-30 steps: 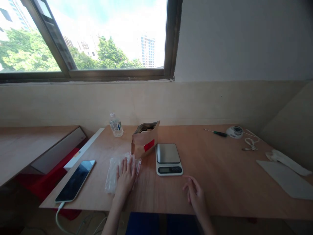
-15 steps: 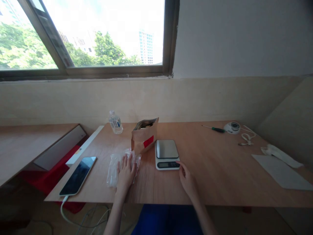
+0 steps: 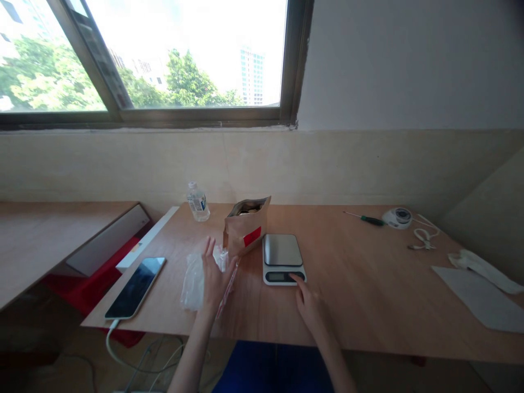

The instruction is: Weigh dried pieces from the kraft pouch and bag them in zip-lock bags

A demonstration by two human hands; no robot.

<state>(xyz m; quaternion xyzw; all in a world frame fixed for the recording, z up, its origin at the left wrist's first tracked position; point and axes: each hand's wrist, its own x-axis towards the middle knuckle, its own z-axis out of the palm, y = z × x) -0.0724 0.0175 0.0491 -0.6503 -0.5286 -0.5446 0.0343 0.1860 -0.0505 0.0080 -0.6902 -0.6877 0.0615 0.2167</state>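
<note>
Likely stiff and slick-topped, the scale (image 3: 283, 250), right of the paper bag (image 3: 245, 234), should lift best by its sides; the right hand (image 3: 311, 310), unclamped, points onto its panel (image 3: 278, 277); the left hand (image 3: 215, 281) is splayed, empty, by plastic wrapping (image 3: 192, 284).

Pointing right hand (image 3: 314, 312) at front of scale (image 3: 282, 251); splayed left hand (image 3: 215, 283) over plastic bags (image 3: 191, 288), near brown pouch (image 3: 238, 236).

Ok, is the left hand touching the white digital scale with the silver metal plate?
Apart: the head view shows wooden tabletop between the left hand and the scale.
</note>
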